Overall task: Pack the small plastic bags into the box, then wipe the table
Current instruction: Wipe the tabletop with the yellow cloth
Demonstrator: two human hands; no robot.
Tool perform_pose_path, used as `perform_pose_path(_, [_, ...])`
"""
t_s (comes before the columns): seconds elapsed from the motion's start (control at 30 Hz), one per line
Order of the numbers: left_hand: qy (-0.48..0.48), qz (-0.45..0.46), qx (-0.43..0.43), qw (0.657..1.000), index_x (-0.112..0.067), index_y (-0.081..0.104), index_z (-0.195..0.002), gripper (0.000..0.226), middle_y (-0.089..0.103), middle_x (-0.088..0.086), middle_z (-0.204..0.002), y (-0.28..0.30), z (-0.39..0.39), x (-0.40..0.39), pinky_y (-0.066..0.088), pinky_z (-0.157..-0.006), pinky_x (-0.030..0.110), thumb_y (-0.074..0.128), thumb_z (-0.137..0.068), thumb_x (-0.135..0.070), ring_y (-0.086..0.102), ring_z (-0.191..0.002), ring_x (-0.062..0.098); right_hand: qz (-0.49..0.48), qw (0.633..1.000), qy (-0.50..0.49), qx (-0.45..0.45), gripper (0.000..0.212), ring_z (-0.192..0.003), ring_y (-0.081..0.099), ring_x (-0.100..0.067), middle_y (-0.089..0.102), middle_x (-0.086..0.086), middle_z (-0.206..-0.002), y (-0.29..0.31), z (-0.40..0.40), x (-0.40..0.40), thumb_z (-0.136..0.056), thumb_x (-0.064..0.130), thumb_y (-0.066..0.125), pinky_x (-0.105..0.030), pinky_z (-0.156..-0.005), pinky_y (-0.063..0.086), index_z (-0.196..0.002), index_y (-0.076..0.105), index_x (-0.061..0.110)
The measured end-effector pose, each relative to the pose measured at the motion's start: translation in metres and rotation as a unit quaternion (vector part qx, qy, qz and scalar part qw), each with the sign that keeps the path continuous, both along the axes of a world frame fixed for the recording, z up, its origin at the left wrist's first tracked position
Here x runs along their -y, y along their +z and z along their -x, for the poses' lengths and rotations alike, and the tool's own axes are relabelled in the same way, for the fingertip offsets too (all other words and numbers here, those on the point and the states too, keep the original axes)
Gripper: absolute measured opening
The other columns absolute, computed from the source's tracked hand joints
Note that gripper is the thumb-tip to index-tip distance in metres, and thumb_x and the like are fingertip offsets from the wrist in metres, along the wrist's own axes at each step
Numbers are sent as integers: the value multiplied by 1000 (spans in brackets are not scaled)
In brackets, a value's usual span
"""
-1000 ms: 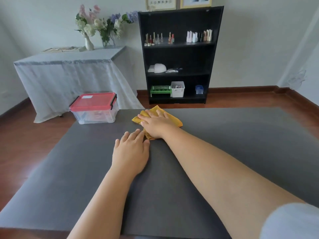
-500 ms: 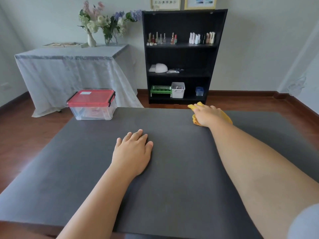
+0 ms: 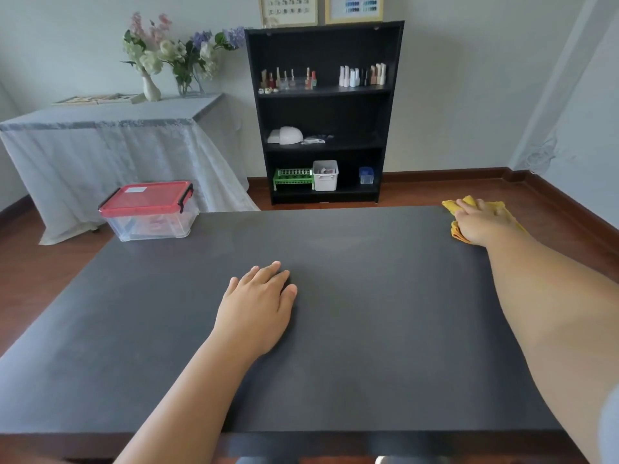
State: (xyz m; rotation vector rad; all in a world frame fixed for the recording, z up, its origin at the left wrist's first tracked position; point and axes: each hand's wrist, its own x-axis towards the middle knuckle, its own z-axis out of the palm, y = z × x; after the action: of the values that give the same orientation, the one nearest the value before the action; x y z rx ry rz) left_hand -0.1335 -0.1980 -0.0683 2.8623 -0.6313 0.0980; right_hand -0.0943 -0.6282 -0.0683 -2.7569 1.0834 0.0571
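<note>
A dark grey table fills the lower view. At its far left corner stands a clear plastic box with a red lid clipped shut; faint shapes show through its walls. My right hand presses flat on a yellow cloth at the table's far right corner. The cloth sticks out around the fingers and partly overhangs the edge. My left hand rests palm down on the middle of the table, fingers slightly apart, holding nothing.
Beyond the table stands a black shelf unit with small bottles and bins. A cloth-draped side table with flower vases is at the back left. Wooden floor surrounds the table.
My right hand has slid the yellow cloth along the far edge from near the middle to the far right corner. The left hand has stayed in place.
</note>
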Motion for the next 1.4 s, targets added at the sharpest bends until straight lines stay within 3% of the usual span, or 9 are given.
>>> perform_pose_path(0.2, [-19, 18, -5, 1000, -29, 47, -138, 45, 32, -12, -154, 0, 13, 14, 20, -112, 37, 25, -101, -41, 28, -139, 16, -2, 1000, -19, 12, 52, -142, 19, -33, 12, 5, -161, -5, 35, 5, -97, 49, 10, -50, -112, 12, -149, 15, 45])
perform_pose_path(0.43, [-51, 34, -25, 998, -30, 43, -143, 48, 29, -13, -156, -5, 44, 33, 18, -116, 40, 25, -101, -44, 22, -145, 20, -15, 1000, 11, 2, 51, -146, 4, -31, 3, 6, -162, -6, 95, -14, -97, 49, 10, -52, -116, 4, -148, 12, 50])
perform_pose_path(0.77, [-78, 33, -18, 996, -29, 45, -142, 47, 32, -12, -154, -11, 86, 45, 21, -115, 40, 27, -100, -44, 25, -143, 20, -18, 997, 65, -23, 46, -146, -7, -33, -4, 7, -162, -6, 181, -62, -89, 68, 4, -61, -113, -3, -135, 5, 71])
perform_pose_path(1.03, [-84, 18, -6, 996, -27, 41, -144, 48, 31, -11, -155, -14, 104, 48, 21, -112, 38, 29, -100, -44, 24, -143, 22, -34, 988, 148, -6, 46, -146, -17, -30, -11, 9, -161, -20, 240, -114, -77, 79, -11, -59, -110, -13, -122, -5, 81])
perform_pose_path(1.2, [-90, 15, -2, 996, -27, 38, -146, 49, 29, -10, -156, -15, 106, 48, 19, -113, 39, 28, -101, -43, 22, -144, 23, -108, 979, 173, 22, 49, -147, -10, -17, -2, 17, -161, -8, 245, -91, -93, 53, -2, -49, -114, -7, -141, 6, 63])
perform_pose_path(1.3, [-90, 22, 2, 996, -27, 38, -146, 49, 30, -9, -156, -16, 107, 47, 18, -114, 38, 28, -101, -42, 22, -144, 23, -44, 987, 152, -11, 50, -148, -6, -19, -5, 15, -161, -11, 237, -66, -101, 41, 10, -52, -115, 2, -150, 3, 45])
perform_pose_path(1.4, [-92, 22, 6, 996, -27, 38, -146, 49, 30, -9, -156, -16, 108, 47, 18, -113, 37, 28, -101, -42, 23, -144, 23, -14, 995, 98, -16, 52, -148, -3, -24, -5, 12, -162, -10, 230, -52, -99, 47, 9, -55, -114, 7, -151, 1, 42])
